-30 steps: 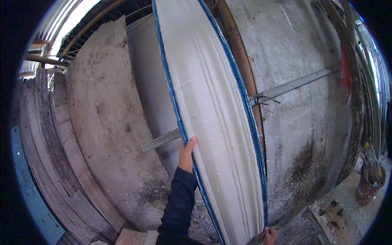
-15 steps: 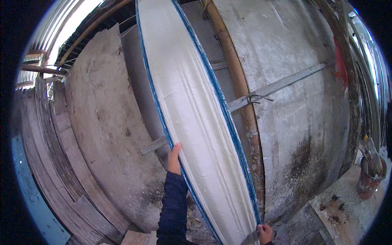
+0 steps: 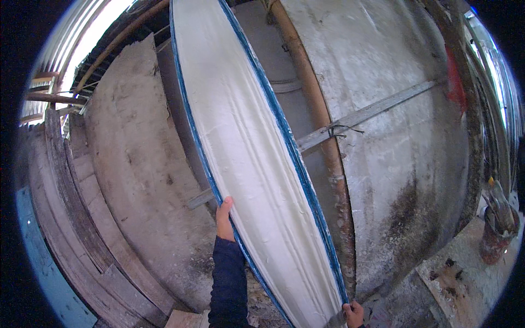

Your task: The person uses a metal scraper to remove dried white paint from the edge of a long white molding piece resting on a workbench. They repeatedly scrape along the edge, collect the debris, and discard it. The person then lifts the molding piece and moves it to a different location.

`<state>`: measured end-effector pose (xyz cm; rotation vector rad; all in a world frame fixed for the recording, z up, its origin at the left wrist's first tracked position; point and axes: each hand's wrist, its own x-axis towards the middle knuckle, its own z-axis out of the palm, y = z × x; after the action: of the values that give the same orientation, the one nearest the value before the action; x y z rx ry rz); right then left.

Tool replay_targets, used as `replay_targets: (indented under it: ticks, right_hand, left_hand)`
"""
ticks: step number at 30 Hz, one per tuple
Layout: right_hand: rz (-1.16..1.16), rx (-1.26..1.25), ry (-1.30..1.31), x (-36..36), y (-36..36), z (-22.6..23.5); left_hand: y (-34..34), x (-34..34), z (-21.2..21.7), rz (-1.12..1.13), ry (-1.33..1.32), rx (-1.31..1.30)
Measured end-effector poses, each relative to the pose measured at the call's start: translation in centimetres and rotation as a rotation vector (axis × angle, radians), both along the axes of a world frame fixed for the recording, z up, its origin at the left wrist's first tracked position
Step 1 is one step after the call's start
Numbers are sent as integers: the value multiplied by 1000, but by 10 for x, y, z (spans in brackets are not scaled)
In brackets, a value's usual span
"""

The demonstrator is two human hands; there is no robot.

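Observation:
A long white panel (image 3: 246, 153) with worn blue edges stands steeply before me, running past the top and bottom of the view. Its pale face has lengthwise ridges and a slight sheen. My left hand (image 3: 225, 218) grips the left blue edge around mid-height, thumb on the front face and the other fingers hidden behind. Low on the opposite side, my right hand (image 3: 353, 314) is closed on the right blue edge. A dark sleeve (image 3: 228, 279) covers my left forearm. The panel's back and bottom end are out of sight.
Behind stands a stained grey sheet wall (image 3: 399, 153) with a wooden pole (image 3: 311, 82) and a crossbar (image 3: 377, 112). Weathered planks (image 3: 60, 208) lean at left. A crusted pot (image 3: 496, 240) holding brushes sits on a table (image 3: 459, 295) at right.
The panel's upper part has shifted left, with my left hand moving slightly left and down along with it. My right hand stays near the same spot on the edge.

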<state>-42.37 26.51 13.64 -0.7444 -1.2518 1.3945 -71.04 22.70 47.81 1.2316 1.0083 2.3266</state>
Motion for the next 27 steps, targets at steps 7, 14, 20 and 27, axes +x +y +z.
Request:
replay_targets:
  ticks: [7, 14, 20, 27]
  right_hand:
    - [79, -48, 67, 15, -12, 13]
    - [126, -90, 91, 25, -21, 15]
    - [229, -198, 99, 27, -34, 19]
    - [19, 16, -119, 12, -17, -34]
  left_hand:
    - [-16, 24, 4, -18, -48, -26]
    - [-26, 35, 8, -28, -38, 36]
    - [-39, 17, 4, 108, 22, 1]
    - [-43, 13, 2, 43, 33, 40]
